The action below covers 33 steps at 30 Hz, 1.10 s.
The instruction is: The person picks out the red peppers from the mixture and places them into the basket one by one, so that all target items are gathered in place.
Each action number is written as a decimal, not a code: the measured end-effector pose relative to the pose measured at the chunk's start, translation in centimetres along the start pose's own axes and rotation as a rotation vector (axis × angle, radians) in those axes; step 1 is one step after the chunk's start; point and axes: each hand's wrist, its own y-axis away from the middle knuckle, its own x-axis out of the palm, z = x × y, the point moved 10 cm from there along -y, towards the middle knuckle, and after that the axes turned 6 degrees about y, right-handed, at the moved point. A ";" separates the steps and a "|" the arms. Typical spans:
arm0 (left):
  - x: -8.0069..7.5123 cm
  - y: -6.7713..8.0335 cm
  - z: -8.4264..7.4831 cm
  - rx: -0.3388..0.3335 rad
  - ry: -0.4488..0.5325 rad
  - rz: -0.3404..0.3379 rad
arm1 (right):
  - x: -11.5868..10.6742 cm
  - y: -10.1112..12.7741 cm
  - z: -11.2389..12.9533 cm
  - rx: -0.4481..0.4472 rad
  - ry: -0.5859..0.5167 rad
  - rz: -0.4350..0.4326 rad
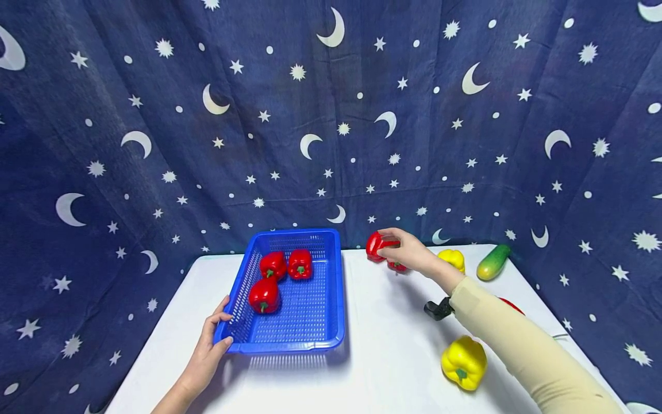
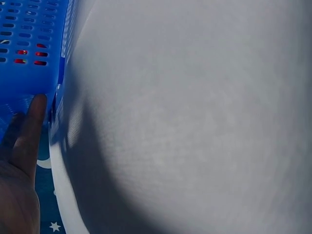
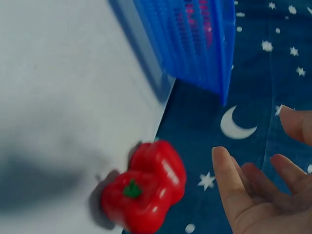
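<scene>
At the near left corner of a blue plastic basket, my left hand grips the rim. Three red bell peppers lie inside: one near the front, one behind it and one to its right. In the left wrist view the fingers lie against the basket wall. My right hand hovers over two more red bell peppers, one at the left and one partly hidden. The right wrist view shows its fingers spread, apart from the pepper pair.
Right of the basket, a yellow bell pepper sits in front and another yellow one at the back. A green-yellow cucumber-like vegetable lies in the far right corner. A black handle shows beside the right sleeve, which hides the rest.
</scene>
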 end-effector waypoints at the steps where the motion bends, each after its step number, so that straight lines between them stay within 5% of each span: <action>1: 0.0 0.1 0.0 -0.004 -0.005 0.000 | -0.4 0.0 -0.4 0.004 -0.002 -0.012; 14: -0.1 0.2 0.7 -0.062 -0.027 -0.009 | -4.5 0.5 -3.4 0.033 0.059 -0.140; 33: -0.1 0.2 0.9 -0.071 -0.040 -0.010 | -3.9 -0.5 -7.5 0.161 0.099 -0.048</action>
